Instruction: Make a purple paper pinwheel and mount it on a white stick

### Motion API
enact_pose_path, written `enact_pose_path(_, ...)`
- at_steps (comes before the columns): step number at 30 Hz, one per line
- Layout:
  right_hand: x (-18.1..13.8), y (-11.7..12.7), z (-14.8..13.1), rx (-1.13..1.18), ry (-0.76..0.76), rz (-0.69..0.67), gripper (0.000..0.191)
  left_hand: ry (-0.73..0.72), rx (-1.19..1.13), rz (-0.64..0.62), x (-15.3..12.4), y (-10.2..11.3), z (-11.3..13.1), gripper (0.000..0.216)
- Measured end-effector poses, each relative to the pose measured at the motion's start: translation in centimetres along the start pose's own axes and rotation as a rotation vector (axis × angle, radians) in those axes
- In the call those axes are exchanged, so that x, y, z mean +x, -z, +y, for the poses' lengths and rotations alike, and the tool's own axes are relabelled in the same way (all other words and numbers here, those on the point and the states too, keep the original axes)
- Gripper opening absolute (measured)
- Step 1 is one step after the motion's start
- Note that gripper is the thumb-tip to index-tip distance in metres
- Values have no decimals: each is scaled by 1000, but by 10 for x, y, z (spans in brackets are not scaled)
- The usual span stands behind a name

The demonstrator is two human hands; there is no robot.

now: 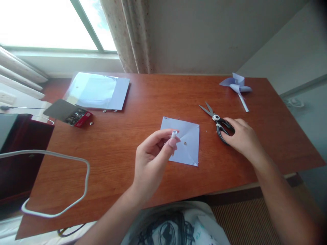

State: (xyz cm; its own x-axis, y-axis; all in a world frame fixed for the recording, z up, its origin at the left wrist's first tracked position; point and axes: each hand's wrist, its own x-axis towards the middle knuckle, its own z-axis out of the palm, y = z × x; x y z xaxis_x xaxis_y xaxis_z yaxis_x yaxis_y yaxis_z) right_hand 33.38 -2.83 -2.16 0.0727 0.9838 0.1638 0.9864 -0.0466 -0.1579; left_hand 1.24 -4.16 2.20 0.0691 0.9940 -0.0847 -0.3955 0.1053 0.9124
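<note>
My left hand (153, 153) pinches a rolled white paper tube (174, 134), its open end facing up toward me. Below it on the table lies a square sheet of pale lilac paper (189, 131), with small holes near its corners and a small metal piece (185, 143) at its middle. The left hand hides the sheet's lower left part. To the right, my right hand (241, 136) grips the black handles of a pair of scissors (216, 117). The blades lie apart and point away to the upper left.
A lilac paper pinwheel (237, 85) lies at the back right of the wooden table (143, 102). At the back left are a pack of paper sheets (120, 93) and an open box of small metal pieces (76, 117). A white cable (87, 177) loops over the left side.
</note>
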Motion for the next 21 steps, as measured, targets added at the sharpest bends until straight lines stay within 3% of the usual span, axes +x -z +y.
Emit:
enact_pose_path(9, 1, 2, 9, -9, 35, -93, 54, 218, -308, 12, 8, 3, -4, 13)
enact_pose_path(15, 0, 4, 9, 14, 6, -95, 50, 310, -321, -30, 9, 8, -5, 17)
enact_pose_path(21, -2, 10, 9, 126, -72, -48, 50, 168, -250, -188, 1, 13, -1, 12)
